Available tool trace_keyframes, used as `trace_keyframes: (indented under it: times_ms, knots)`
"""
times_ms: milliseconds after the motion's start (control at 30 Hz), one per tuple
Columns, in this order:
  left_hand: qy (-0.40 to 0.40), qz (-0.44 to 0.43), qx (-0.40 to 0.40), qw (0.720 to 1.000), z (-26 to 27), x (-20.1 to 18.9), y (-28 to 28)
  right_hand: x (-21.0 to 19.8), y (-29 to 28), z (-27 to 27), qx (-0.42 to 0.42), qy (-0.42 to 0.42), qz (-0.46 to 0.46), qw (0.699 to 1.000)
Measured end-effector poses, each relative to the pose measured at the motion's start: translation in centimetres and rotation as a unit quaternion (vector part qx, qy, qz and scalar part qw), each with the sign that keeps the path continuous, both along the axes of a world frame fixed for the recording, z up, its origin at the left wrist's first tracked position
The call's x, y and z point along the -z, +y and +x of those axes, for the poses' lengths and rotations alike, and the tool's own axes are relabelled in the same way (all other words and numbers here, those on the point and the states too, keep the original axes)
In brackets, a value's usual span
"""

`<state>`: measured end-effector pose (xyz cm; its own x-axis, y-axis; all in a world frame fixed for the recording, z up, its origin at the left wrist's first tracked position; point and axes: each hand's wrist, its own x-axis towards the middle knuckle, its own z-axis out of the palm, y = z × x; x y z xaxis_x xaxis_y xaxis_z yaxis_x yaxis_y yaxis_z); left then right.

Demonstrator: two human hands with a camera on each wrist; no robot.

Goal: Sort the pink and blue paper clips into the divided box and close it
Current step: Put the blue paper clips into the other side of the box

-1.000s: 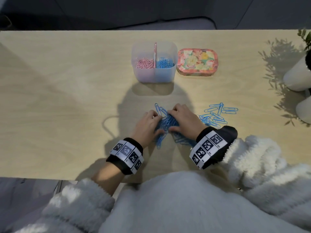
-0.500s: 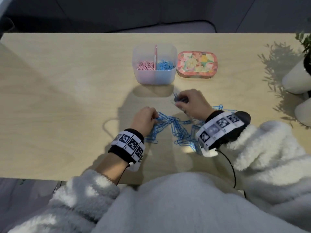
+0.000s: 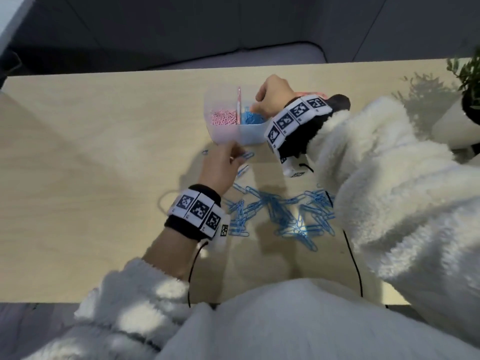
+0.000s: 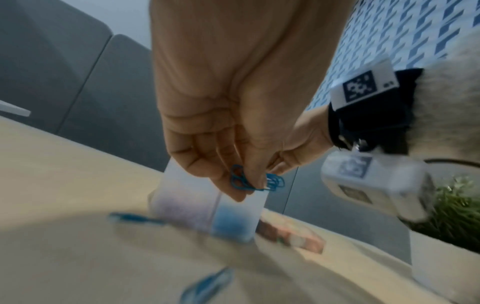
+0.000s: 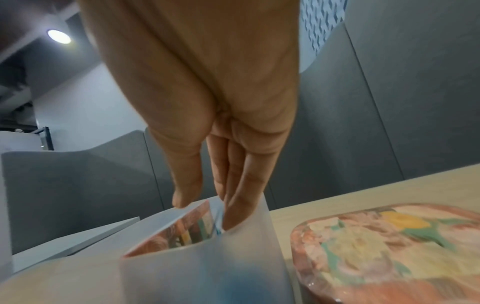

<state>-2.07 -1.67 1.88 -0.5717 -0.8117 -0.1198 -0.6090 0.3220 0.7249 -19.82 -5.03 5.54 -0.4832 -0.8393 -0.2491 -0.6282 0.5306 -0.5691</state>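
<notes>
1. Here, the right hand (image 3: 270,98), fingers extended and almost straight, reaches into the blue compartment of the divided box (image 3: 249,135) on the tabletop (image 3: 104,152); whether it holds clips cannot be told.
2. Release low, clear of the divider.
3. The left wrist view alone shows the left hand (image 4: 233,133) pinching blue paper clips (image 4: 255,182) before the box.
4. The lid (image 5: 389,246) shows clearly only in the right wrist view.

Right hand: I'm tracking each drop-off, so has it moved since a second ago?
Yes. The right hand went from the blue clip pile away from the person to the divided box, over its blue side.
</notes>
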Motion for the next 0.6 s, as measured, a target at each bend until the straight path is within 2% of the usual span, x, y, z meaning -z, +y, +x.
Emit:
trace_keyframes:
  times_ms: [67, 200, 300, 400, 433, 567, 600]
  knots:
    - [0.015, -0.040, -0.018, 0.999, -1.5, -1.2, -1.6, 0.0, 0.5, 0.3, 0.001, 0.007, -0.028, 1.000]
    - [0.006, -0.142, -0.020, 0.990, -4.9, -2.6, -5.0, 0.5, 3.8, 0.6, 0.049, 0.004, -0.162, 0.986]
    - [-0.059, -0.149, 0.027, 0.987, -7.4, -2.5, -6.7, 1.6, 7.8, 1.3, 0.077, -0.031, -0.218, 0.972]
    - [-0.131, -0.177, 0.077, 0.972, -8.4, -2.4, -6.6, 3.0, 11.2, 2.9, 0.034, -0.036, -0.194, 0.980]
    - [-0.120, -0.188, 0.086, 0.971, -8.3, -2.4, -6.3, 3.6, 11.9, 3.3, 0.017, -0.039, -0.179, 0.983]
    - [0.032, -0.201, 0.051, 0.978, -4.9, -1.9, -5.2, 5.8, 12.3, 4.1, -0.005, -0.103, -0.104, 0.989]
    - [0.042, -0.207, 0.048, 0.976, -3.5, -1.6, -4.8, 6.1, 12.1, 4.2, -0.010, -0.112, -0.088, 0.990]
